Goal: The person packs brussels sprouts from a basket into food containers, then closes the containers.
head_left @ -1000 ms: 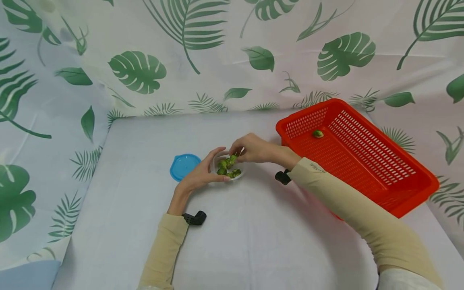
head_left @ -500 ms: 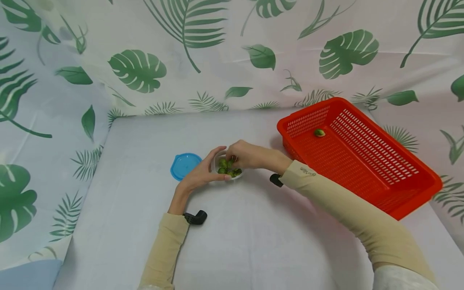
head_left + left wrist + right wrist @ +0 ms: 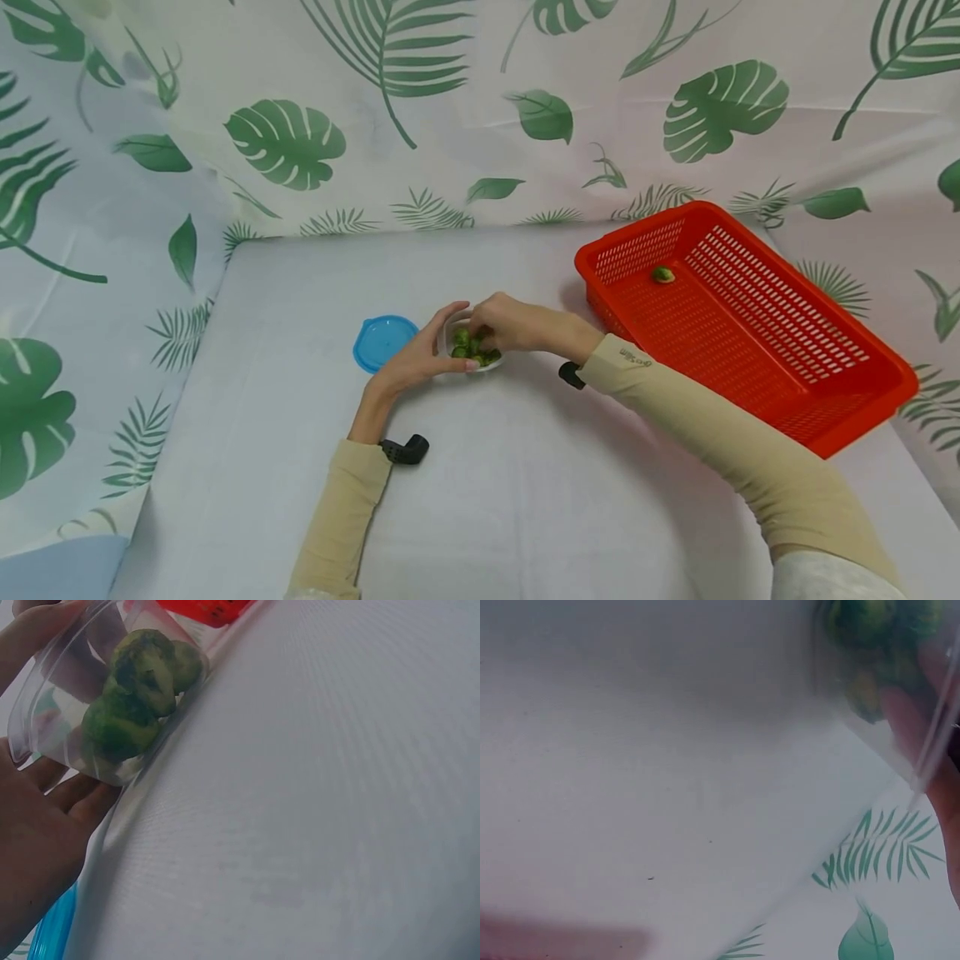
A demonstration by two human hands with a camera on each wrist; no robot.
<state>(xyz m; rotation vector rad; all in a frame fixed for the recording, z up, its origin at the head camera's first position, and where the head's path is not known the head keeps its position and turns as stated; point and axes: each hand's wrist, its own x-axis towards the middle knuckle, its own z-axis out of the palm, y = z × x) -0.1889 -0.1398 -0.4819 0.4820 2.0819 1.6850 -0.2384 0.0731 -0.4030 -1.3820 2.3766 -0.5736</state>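
My left hand (image 3: 417, 360) grips a small clear plastic container (image 3: 56, 741) on the table, thumb on the near side and fingers round the far side. Several green Brussels sprouts (image 3: 460, 352) lie inside; through the wall, the left wrist view shows them piled together (image 3: 124, 724). My right hand (image 3: 516, 323) reaches over the rim with its fingers down in the container. Its thumb (image 3: 906, 724) lies against a sprout (image 3: 866, 697), which it seems to pinch; the other fingertips are mostly hidden.
A blue lid (image 3: 384, 342) lies on the table left of the container. On the right, a red perforated basket (image 3: 727, 358) holds one Brussels sprout (image 3: 663, 274) near its far left corner. A leaf-patterned cloth (image 3: 450, 125) hangs behind the white table surface (image 3: 450, 517).
My right hand has lowered from the container's rim, where it held a sprout, to deeper among the sprouts inside. The left hand keeps its hold on the container.
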